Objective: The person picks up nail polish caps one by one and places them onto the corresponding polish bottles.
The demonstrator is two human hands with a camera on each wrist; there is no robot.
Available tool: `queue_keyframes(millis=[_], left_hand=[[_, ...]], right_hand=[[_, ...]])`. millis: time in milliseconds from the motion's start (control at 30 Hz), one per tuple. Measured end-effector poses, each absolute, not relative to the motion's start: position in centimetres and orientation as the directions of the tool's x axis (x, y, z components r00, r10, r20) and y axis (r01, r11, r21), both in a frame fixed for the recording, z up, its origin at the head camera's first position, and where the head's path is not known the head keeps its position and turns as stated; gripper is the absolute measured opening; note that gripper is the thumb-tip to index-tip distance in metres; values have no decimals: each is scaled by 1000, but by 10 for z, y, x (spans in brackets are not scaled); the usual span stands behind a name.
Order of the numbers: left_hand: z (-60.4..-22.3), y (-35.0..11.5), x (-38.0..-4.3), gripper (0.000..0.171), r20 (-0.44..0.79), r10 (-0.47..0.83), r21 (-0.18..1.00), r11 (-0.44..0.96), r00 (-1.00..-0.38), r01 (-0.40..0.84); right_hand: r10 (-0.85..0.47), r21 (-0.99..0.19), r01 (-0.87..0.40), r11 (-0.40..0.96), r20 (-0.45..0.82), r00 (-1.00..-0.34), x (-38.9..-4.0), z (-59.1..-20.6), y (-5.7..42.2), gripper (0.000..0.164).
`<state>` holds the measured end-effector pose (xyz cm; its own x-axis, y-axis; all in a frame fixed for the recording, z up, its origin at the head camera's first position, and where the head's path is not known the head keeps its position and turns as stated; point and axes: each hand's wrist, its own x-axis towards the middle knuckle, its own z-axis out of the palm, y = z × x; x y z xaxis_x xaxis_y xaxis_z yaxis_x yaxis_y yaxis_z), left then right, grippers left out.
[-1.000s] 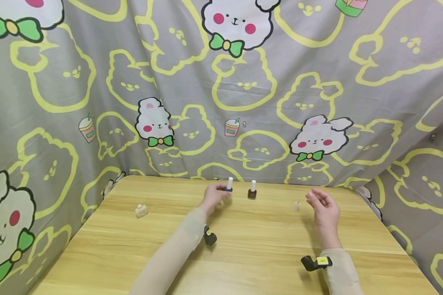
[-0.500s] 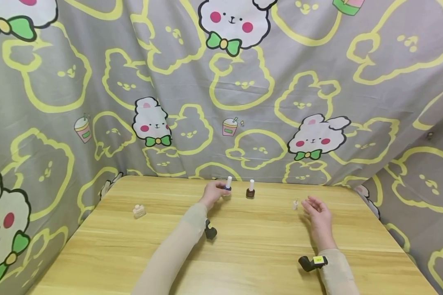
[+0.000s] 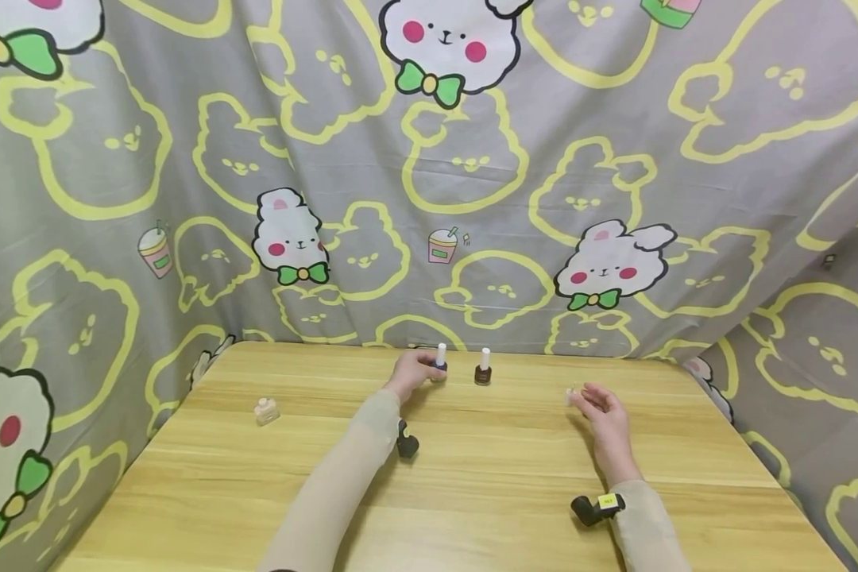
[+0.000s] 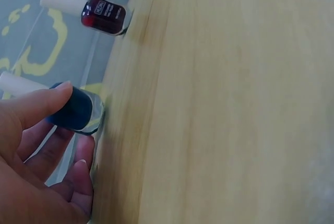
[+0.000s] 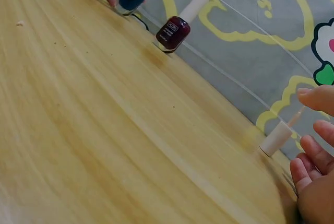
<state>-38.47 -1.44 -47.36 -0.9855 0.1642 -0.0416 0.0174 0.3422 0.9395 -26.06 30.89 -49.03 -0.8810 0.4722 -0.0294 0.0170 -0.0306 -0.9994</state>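
Observation:
My left hand (image 3: 409,375) holds a blue nail polish bottle (image 4: 74,108) with a tall white cap, upright at the table's back edge, thumb on one side and fingertips on the other. Right of it stands a dark red nail polish bottle (image 4: 107,16), also white-capped. A loose white nail polish cap (image 5: 276,138) stands upside down on the table, its brush pointing up. My right hand (image 3: 606,425) is beside this cap, thumb and fingers apart, the thumb tip near the brush tip. Away to the left sits a pale, uncapped nail polish bottle (image 3: 266,411).
The wooden table (image 3: 472,477) reaches back to a grey curtain (image 3: 372,159) printed with yellow outlines and white rabbits, which also hangs at both sides. A black wrist camera (image 3: 406,441) is on the left sleeve, another black wrist camera (image 3: 595,508) on the right.
My right hand has moved left and slightly down, coming up to the upturned cap. The left hand stays on the blue bottle; the head view has shifted slightly.

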Motion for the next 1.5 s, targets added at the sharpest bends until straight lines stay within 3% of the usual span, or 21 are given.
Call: queue_keyframes(millis=[600,967,1167,1500], left_hand=[[-473,-23,-395,31,-52,281,916,396,-958,67],[-474,-28,-395,36,-52,314,925,374,-948,73],[-476,-32,-391,45,-38,273,945,324,-961,55],[-466,-49,-372,43,-17,208,960,277,-978,42]], right_hand=[[393,-957,135,258,-24,-919,-265,-491,315,55],[324,-938,143,316,-35,-945,-264,-491,317,58],[350,-915,155,372,-16,-937,-263,-489,311,54],[420,-883,163,441,42,-907,-267,-493,305,46]])
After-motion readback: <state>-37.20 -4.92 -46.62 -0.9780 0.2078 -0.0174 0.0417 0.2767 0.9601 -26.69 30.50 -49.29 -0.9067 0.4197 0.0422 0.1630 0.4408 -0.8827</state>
